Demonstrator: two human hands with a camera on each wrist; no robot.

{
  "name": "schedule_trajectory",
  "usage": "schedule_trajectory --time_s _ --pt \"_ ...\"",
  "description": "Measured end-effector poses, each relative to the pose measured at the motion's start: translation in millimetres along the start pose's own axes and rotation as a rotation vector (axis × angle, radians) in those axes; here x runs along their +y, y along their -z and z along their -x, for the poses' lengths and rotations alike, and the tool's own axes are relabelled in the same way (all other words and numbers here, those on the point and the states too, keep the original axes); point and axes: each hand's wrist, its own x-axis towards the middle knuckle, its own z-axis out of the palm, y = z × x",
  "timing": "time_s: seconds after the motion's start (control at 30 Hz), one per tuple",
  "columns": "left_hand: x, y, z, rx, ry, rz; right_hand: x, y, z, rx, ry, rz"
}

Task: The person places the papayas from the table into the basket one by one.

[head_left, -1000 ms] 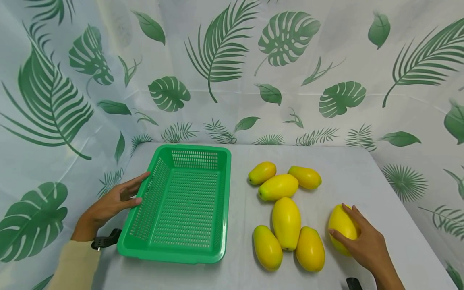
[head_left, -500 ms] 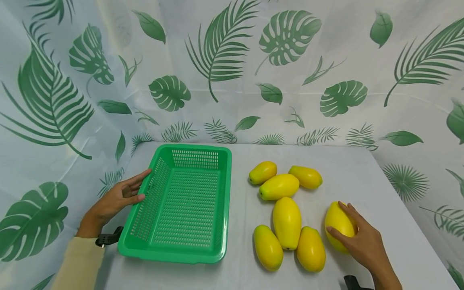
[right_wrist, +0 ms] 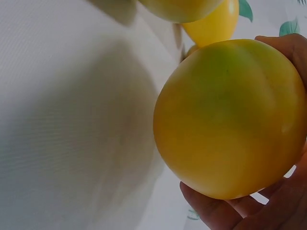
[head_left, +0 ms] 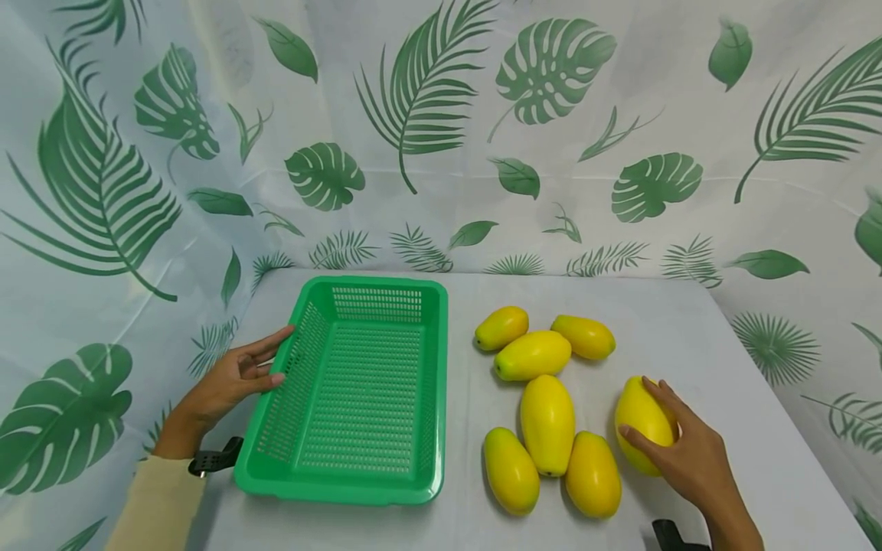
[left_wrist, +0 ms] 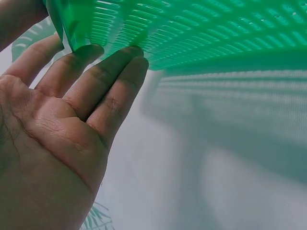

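My left hand (head_left: 230, 383) grips the left rim of a green plastic basket (head_left: 272, 490) with slotted walls, its thumb over the rim. From the left wrist view, the fingers lie along the basket's outer wall (left_wrist: 206, 33). At the right, my right hand (head_left: 692, 455) holds a yellow papaya (head_left: 639, 419), thumb on one side and fingers on the other. The right wrist view has this papaya (right_wrist: 225, 120) large, its greenish end toward the camera and a shadow beside it on the cloth.
Between the basket and my right hand lie several more papayas, among them a middle one (head_left: 547, 425) and a front-left one (head_left: 511, 471). A white cloth (head_left: 462, 520) covers the table. Leaf-printed curtains (head_left: 441, 138) stand behind and at both sides.
The basket has shifted slightly to the right with my left hand. My right hand and its papaya have moved a little left and away from me.
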Motion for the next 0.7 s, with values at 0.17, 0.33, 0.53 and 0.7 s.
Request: schedule_trajectory --time_s 0.17,0.33,0.53,0.7 --pt "0.3 -4.9 -1.9 -0.011 -0.002 0.004 -4.9 2.8 2.0 0.040 0.053 -0.033" --pt "1.8 -8.8 -4.1 -0.027 -0.016 0.017 -13.1 6.9 2.9 0.077 0.105 -0.066" --pt "0.6 -12.0 -6.8 -0.028 -0.020 0.026 -24.0 12.7 2.3 0.129 0.171 -0.101" --pt "1.4 -15.1 -7.9 -0.009 -0.015 0.001 -33.3 16.7 2.5 0.155 0.225 -0.137"
